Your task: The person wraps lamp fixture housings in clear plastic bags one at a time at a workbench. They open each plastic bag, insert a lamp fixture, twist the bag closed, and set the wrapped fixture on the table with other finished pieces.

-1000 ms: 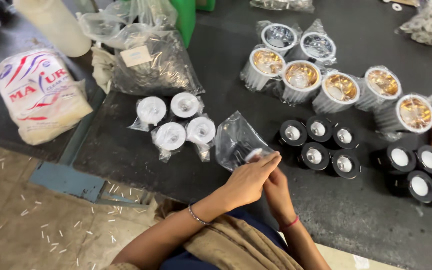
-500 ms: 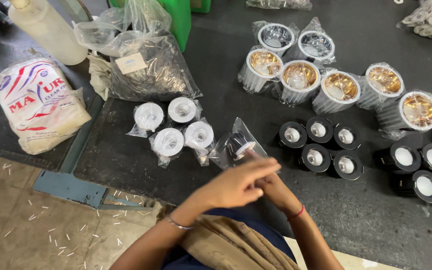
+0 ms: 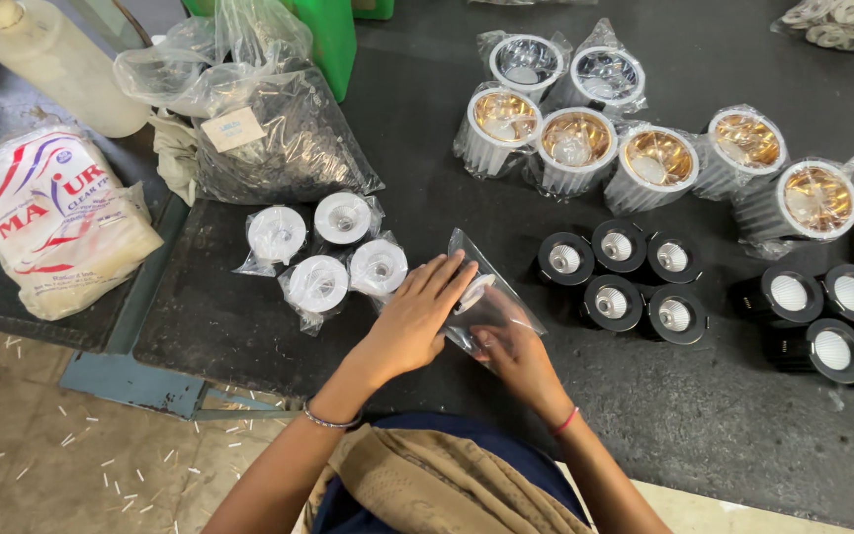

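— So, what's nearest the person?

— Both hands, close together just past the near table edge (image 3: 743, 485). The left hand (image 3: 412, 321) lies flat, fingers stretched forward, pressing on a clear plastic bag (image 3: 486, 292) with a small white lamp inside. The right hand (image 3: 518, 356) grips the same bag from below, fingers curled under its near side. The bag rests on the dark tabletop, tilted, its far corner pointing away.

— Any room around them?

— Some. Bare dark surface lies to the left of the left wrist, out to the table's left edge, where a blue frame (image 3: 130, 381) shows above the littered floor (image 3: 42, 465). To the right of the right forearm there is a wide bare stretch of tabletop.

— And just beyond the hands?

— Four bagged white lamps (image 3: 328, 252) sit in a cluster just left of the held bag, nearly touching the left fingertips. Right of it, five black lamps (image 3: 620, 277) stand packed together, close to the bag's far corner. More black lamps (image 3: 827, 316) crowd the right edge.

— Farther back?

— A row of bagged silver lamps with gold reflectors (image 3: 644, 148). On the left, a large bag of dark small parts (image 3: 269, 148), a green container (image 3: 333, 40), a pale bottle (image 3: 51, 59), and a white printed packet (image 3: 51, 222) on the lower side shelf.
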The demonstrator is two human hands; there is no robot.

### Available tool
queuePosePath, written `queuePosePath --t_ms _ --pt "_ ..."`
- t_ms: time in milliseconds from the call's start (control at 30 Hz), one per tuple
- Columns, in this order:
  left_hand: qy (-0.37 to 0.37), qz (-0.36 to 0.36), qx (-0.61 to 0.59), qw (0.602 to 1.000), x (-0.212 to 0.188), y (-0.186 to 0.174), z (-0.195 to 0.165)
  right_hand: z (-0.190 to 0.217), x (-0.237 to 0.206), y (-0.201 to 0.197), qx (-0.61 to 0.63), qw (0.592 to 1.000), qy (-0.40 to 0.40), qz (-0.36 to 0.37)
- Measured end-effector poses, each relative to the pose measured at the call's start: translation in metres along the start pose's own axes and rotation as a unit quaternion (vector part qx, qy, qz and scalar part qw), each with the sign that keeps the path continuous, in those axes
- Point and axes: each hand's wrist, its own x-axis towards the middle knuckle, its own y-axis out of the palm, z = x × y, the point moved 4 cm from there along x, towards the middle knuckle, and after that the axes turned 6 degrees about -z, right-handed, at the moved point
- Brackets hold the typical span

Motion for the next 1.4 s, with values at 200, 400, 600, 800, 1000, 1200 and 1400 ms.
queuePosePath --t_ms 200,400,600,800,1000,1200,1400 --pt "-0.047 0.016 -0.078 0.996 0.004 0.001 0.001 -0.011 0.005 -0.008 0.077 0.997 0.021 -0.02" --pt "-0.076 0.022 -0.059 0.995 -0.008 -0.006 -0.001 0.009 0.004 -0.01 -0.039 0.998 -0.048 -0.012" --pt "-0.061 -0.014 -0.072 0.995 -0.002 0.0 0.015 0.037 0.0 -0.009 -0.14 0.973 -0.178 0.036" --pt "-0.049 0.015 -0.046 0.998 0.008 0.017 0.02 0.044 0.004 -0.006 -0.117 0.974 -0.177 0.078" --pt "-0.03 -0.006 -0.007 1.0 0.012 0.005 0.018 0.048 0.005 -0.011 -0.18 0.942 -0.275 0.063" --pt "0.003 -0.012 0.001 1.0 0.008 0.009 0.015 0.019 0.0 -0.021 -0.111 0.985 -0.113 0.071" --pt "-0.031 -0.014 -0.005 0.999 0.01 0.021 0.018 0.023 -0.015 -0.054 -0.133 0.988 -0.06 0.046"
